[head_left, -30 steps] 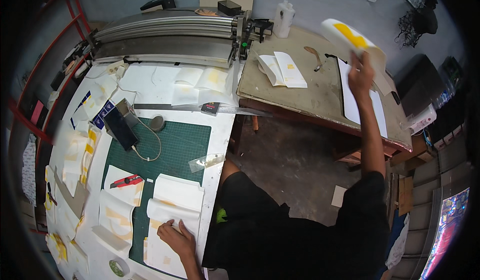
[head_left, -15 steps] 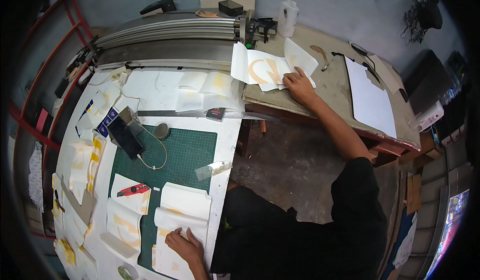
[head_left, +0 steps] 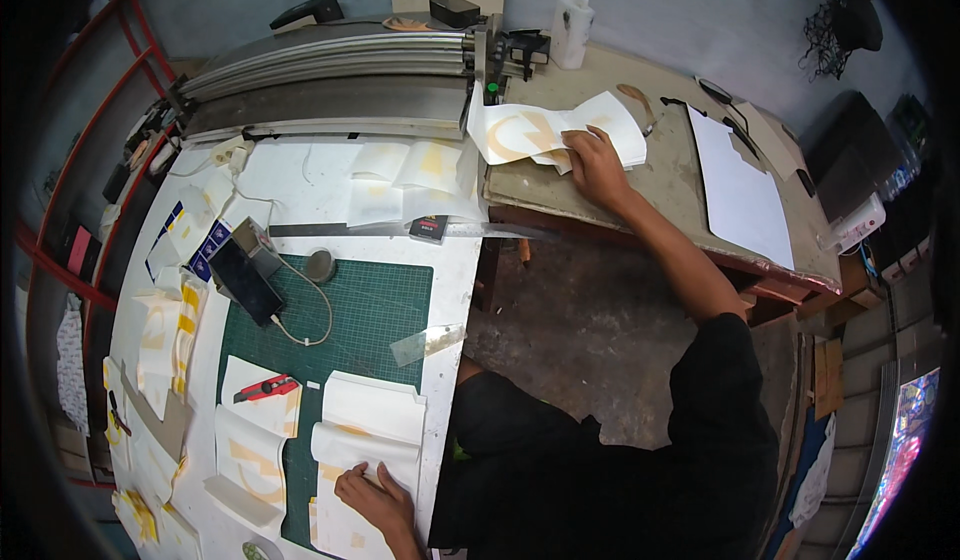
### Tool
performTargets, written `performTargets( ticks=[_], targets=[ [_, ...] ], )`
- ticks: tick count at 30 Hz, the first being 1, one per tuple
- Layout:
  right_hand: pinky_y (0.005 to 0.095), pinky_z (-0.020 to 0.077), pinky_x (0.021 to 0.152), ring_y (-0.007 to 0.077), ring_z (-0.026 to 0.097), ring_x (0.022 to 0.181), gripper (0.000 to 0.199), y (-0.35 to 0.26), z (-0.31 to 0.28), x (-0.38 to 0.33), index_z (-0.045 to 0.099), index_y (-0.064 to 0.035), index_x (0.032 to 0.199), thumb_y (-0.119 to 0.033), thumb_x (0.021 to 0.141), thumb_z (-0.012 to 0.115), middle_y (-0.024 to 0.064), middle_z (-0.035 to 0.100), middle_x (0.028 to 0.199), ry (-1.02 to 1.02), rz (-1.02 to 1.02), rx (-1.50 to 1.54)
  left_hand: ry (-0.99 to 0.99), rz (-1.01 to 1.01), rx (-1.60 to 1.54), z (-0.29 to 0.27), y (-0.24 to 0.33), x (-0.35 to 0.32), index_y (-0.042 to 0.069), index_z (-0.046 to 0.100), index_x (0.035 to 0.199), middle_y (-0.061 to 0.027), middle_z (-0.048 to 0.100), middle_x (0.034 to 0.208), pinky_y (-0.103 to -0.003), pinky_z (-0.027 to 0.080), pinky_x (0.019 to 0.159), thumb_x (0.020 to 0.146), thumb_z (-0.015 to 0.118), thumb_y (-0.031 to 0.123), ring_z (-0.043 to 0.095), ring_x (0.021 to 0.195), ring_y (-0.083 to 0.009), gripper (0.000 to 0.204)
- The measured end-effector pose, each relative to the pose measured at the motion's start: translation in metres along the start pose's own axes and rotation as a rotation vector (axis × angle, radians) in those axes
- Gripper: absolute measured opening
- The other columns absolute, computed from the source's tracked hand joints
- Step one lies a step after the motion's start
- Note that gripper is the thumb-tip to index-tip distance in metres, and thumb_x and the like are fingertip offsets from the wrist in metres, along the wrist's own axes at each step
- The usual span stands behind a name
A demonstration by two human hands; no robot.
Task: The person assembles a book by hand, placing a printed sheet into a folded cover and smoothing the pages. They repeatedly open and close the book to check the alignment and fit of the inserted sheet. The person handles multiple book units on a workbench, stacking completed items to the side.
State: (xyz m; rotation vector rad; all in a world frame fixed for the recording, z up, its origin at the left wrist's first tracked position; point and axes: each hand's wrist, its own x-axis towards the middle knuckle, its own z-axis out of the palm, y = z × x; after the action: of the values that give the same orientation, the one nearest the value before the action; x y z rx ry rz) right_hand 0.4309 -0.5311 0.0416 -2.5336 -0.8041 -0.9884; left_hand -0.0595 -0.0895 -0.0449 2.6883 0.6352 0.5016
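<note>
At the far table, my right hand (head_left: pixel 597 167) grips the near edge of loose white sheets (head_left: pixel 512 136) with pale orange shapes; its fingers lie over the paper, and the thumb side is partly hidden. These sheets are bent, with their left part curling up. My left hand (head_left: pixel 378 497) rests on a stack of white sheets (head_left: pixel 372 398) at the near edge of the green cutting mat (head_left: pixel 385 295), its fingers a little bent and the thumb apart. Left of that stack lie more orange-marked sheets (head_left: pixel 250 450) with a red utility knife (head_left: pixel 267 388) on top.
A phone (head_left: pixel 245 280) with a white cable leans on the mat, near a round grey object (head_left: pixel 320 266). A long roller machine (head_left: pixel 330 75) stands behind. On the right table are a white bottle (head_left: pixel 572 30) and a big white sheet (head_left: pixel 738 188). A floor gap (head_left: pixel 570 310) separates the tables.
The sheets under my right hand have shifted slightly right, and their raised right flap has come down flatter. My left hand stays on its stack. The whole view has shifted slightly.
</note>
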Motion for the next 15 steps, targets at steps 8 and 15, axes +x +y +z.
performTargets(
  ticks=[8, 15],
  targets=[
    [0.0479, 0.0595, 0.092, 0.0411, 0.071, 0.106, 0.020, -0.037, 0.020, -0.007, 0.066, -0.0008, 0.107, 0.003, 0.088, 0.069, 0.0213, 0.074, 0.116, 0.053, -0.038, 0.150, -0.001, -0.021, -0.013, 0.000, 0.001, 0.000, -0.006, 0.056, 0.110, -0.0234, 0.056, 0.110, -0.057, 0.037, 0.103, 0.097, 0.067, 0.010, 0.048, 0.113, -0.0438, 0.024],
    [0.0565, 0.0590, 0.079, 0.0493, 0.071, 0.089, 0.023, -0.009, 0.016, -0.021, 0.062, 0.0008, 0.111, -0.004, 0.088, 0.066, 0.0271, 0.071, 0.110, -0.092, 0.198, 0.036, -0.006, -0.016, -0.006, 0.000, -0.001, 0.000, -0.006, 0.056, 0.110, -0.0237, 0.056, 0.110, -0.057, 0.037, 0.103, 0.096, 0.068, 0.010, 0.048, 0.113, -0.0441, 0.024]
  ],
)
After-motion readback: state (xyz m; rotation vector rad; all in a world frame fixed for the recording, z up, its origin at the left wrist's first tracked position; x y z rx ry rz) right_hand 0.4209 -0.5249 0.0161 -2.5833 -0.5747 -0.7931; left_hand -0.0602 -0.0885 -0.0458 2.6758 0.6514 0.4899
